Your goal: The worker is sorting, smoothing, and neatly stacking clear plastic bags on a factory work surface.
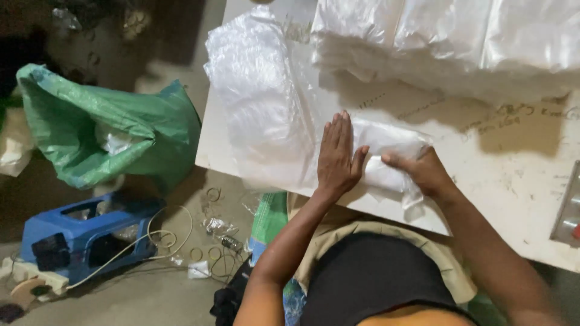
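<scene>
A clear plastic bag (266,102) lies stretched on the white table (507,169), with a white folded item (386,172) inside its near end. My left hand (337,156) rests flat on the bag, fingers together and pointing away from me. My right hand (423,172) grips the near end of the bag around the white item. Both hands are close to the table's front edge.
Stacks of white packed bags (447,36) fill the table's far side. A metal object (568,211) sits at the right edge. On the floor at left are a green woven sack (103,127), a blue plastic stool (84,235), a white cord (163,241) and rubber bands (211,194).
</scene>
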